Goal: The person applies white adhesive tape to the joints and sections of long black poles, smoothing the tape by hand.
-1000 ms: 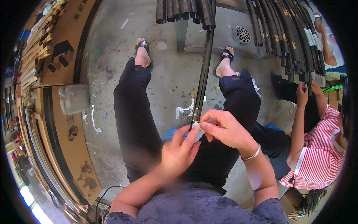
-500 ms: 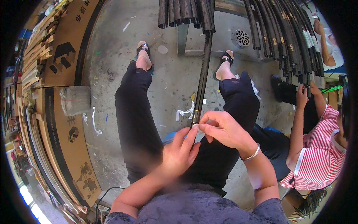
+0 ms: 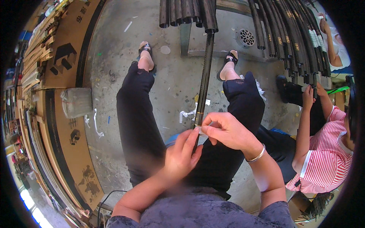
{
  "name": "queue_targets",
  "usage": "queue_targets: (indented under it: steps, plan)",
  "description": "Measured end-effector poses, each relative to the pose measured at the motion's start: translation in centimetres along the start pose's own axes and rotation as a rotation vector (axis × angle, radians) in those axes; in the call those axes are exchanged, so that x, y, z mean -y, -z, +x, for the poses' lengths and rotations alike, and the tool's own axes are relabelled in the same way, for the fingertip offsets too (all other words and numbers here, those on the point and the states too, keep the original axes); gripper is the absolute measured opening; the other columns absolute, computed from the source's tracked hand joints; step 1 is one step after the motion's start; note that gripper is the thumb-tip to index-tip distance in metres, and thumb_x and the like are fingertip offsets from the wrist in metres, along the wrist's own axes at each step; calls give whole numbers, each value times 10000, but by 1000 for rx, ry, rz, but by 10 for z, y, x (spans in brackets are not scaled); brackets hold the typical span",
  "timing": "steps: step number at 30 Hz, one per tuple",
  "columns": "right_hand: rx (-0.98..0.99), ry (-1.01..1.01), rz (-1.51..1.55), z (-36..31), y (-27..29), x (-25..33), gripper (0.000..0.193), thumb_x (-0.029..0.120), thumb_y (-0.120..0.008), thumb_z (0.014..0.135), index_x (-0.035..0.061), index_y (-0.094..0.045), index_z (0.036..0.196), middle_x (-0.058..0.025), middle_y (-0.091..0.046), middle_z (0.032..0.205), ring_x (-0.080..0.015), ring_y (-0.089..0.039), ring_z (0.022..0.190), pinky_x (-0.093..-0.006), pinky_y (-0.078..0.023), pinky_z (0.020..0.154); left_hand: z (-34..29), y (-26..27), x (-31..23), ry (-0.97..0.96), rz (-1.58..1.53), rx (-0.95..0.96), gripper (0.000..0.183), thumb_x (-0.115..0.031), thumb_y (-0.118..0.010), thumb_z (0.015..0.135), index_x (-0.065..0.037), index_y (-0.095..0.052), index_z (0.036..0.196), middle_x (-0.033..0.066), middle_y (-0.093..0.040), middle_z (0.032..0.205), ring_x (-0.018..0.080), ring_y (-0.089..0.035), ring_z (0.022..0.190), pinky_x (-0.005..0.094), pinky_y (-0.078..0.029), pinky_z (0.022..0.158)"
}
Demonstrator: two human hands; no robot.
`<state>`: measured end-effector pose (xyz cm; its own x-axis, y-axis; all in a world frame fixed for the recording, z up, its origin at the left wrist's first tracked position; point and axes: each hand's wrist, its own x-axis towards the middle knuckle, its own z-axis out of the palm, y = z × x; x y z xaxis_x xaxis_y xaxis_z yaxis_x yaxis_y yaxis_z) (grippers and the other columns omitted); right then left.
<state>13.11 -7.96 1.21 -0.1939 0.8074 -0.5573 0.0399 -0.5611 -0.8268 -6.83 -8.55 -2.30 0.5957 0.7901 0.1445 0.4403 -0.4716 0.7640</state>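
Note:
A slim black pole (image 3: 204,76) with thin gold rings slants from a thick tube at the top down to my hands. My left hand (image 3: 179,155) closes round its near end, thumb and fingertips on the shaft. A small strip of white tape (image 3: 201,131) lies against the pole just below the gold rings. My right hand (image 3: 228,131) pinches that strip between thumb and curled forefinger, to the right of the pole. The pole's lower tip is partly hidden behind my left fingers.
Several thick black tubes (image 3: 186,15) hang over the far edge, and more tubes (image 3: 285,34) lie at the upper right. Cardboard boxes (image 3: 68,57) line the left side. A co-worker in a striped shirt (image 3: 327,155) sits close on the right. White scraps (image 3: 98,123) litter the floor.
The pole and the tubes at the top have shifted slightly left. More of the white strip shows between my fingers. Both hands stay almost in place.

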Motion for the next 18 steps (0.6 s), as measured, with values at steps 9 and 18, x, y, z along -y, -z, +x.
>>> queue_targets:
  steps: [9,18]
  plan:
    - [-7,-8,-76,3,-3,0,190,173,-579,938,-6,-585,876,-4,-558,601,-56,-518,536,-216,-389,489,-6,-6,11,-46,-30,-68,604,-52,-745,744,-53,-517,1303,140,-595,1111,274,-645,697,346,-534,564]
    - [-4,1,-90,3,-2,1,192,172,-580,937,-9,-583,872,5,-555,615,-53,-516,538,-213,-385,485,-8,-8,12,-42,0,-51,599,-79,-744,756,-68,-516,1309,129,-585,1129,248,-623,626,339,-513,517]
